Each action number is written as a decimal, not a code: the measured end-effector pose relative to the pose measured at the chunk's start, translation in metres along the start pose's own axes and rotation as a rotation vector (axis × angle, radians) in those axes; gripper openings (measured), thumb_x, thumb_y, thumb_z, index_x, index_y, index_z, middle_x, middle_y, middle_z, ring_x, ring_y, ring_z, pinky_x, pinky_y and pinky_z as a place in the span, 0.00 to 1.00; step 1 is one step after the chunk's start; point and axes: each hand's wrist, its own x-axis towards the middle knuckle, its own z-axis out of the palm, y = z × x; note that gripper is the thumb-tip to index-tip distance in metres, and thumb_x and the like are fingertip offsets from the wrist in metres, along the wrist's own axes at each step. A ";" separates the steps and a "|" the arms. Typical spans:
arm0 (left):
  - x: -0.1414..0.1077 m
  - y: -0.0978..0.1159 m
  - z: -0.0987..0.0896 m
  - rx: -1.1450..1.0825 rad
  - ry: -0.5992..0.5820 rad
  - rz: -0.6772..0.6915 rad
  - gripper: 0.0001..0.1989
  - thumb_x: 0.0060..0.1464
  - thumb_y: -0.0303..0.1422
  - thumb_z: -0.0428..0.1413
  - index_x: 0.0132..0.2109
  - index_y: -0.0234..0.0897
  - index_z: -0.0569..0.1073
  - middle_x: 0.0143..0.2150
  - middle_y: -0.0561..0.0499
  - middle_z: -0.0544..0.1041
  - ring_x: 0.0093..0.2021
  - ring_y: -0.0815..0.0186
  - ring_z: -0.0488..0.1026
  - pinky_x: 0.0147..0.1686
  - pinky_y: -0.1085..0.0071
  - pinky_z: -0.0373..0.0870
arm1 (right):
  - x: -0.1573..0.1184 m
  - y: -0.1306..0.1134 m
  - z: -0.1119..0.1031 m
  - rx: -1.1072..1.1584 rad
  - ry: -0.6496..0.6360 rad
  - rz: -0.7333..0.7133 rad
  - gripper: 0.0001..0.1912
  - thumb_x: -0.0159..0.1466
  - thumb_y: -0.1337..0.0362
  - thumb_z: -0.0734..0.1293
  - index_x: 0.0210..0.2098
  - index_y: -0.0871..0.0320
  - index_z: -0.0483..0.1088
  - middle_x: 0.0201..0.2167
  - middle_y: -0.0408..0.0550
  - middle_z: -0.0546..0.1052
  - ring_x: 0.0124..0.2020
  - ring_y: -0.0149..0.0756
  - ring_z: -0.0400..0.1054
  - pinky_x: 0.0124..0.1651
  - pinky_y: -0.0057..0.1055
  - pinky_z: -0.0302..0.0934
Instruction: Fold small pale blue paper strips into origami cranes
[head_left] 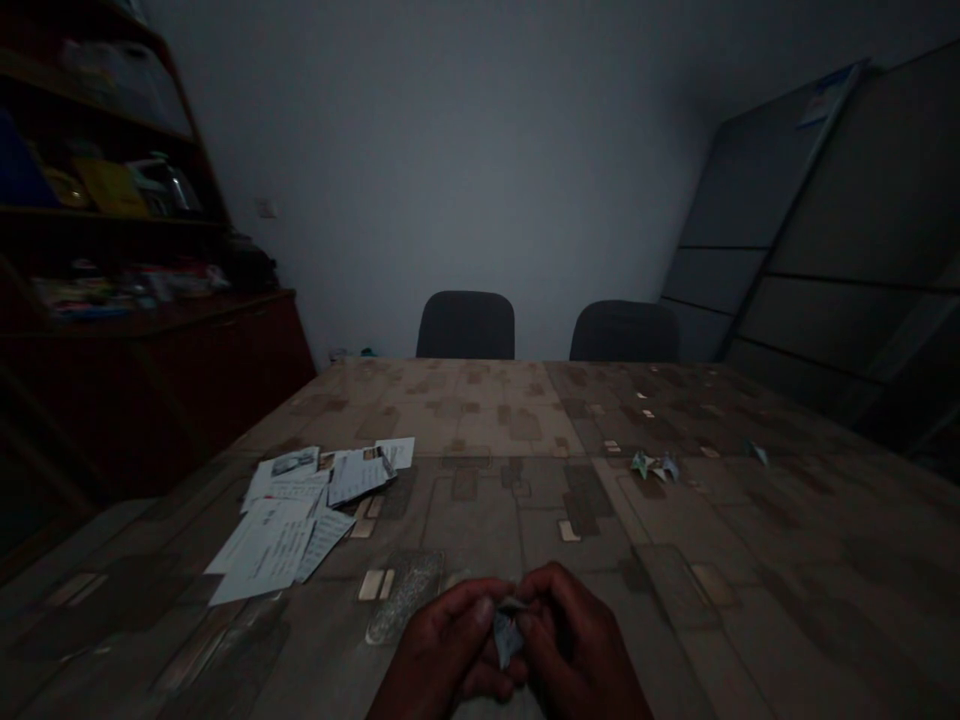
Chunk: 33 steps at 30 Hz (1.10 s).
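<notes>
Both hands meet over the near edge of the table [517,410], close to the person. Between them is a small piece of folded paper [508,640], pale and pointed at its lower end. The left hand [457,635] has its thumb and fingers closed on the paper from one side; the right hand [574,630] pinches it from the other, thumb against its upper part. The fingertips of the two hands come close together around it.

Off to the left on the patterned cover lie the sheets [274,530], a loose, overlapping spread with print on them. Over on the right sits a small cluster of folded pieces [655,466], and farther right, apart from it, one small scrap [759,453].

Two dark chairs [466,325] stand at the far side, backs showing above the table edge, with a pale wall [495,150] behind. Shelves [97,150] full of bottles and packets rise at the left, and tall panelled doors [750,230] at the right. The room is dim.
</notes>
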 end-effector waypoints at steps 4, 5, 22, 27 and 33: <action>0.001 -0.002 0.000 0.048 0.022 0.035 0.26 0.40 0.47 0.70 0.39 0.30 0.78 0.28 0.45 0.81 0.23 0.64 0.77 0.23 0.72 0.71 | -0.001 0.001 0.001 0.002 0.022 -0.033 0.04 0.62 0.69 0.61 0.34 0.57 0.67 0.22 0.38 0.69 0.22 0.31 0.67 0.27 0.25 0.59; 0.001 -0.003 0.000 0.055 0.023 0.049 0.26 0.40 0.47 0.70 0.39 0.30 0.78 0.27 0.46 0.81 0.23 0.65 0.77 0.22 0.72 0.71 | -0.001 0.000 0.000 -0.008 0.014 -0.045 0.04 0.62 0.69 0.61 0.34 0.57 0.67 0.22 0.38 0.69 0.22 0.31 0.67 0.27 0.25 0.59; 0.000 -0.009 0.001 0.079 -0.037 0.116 0.25 0.39 0.46 0.71 0.39 0.32 0.78 0.30 0.46 0.82 0.23 0.65 0.77 0.21 0.73 0.70 | -0.002 -0.005 0.000 -0.040 0.059 -0.126 0.06 0.58 0.72 0.62 0.33 0.57 0.69 0.25 0.40 0.67 0.25 0.30 0.65 0.26 0.24 0.59; -0.005 -0.005 0.004 0.132 0.066 0.138 0.24 0.37 0.46 0.71 0.38 0.33 0.79 0.26 0.50 0.79 0.23 0.66 0.75 0.23 0.74 0.68 | -0.002 -0.007 -0.002 -0.093 0.079 -0.181 0.09 0.57 0.72 0.62 0.37 0.56 0.70 0.25 0.40 0.69 0.23 0.31 0.64 0.27 0.24 0.60; -0.010 -0.004 0.007 0.321 0.178 0.215 0.17 0.41 0.38 0.69 0.38 0.33 0.80 0.19 0.54 0.75 0.21 0.67 0.72 0.24 0.74 0.67 | -0.002 -0.003 -0.002 -0.131 0.086 -0.206 0.12 0.52 0.75 0.60 0.33 0.56 0.68 0.25 0.40 0.69 0.24 0.30 0.65 0.28 0.22 0.59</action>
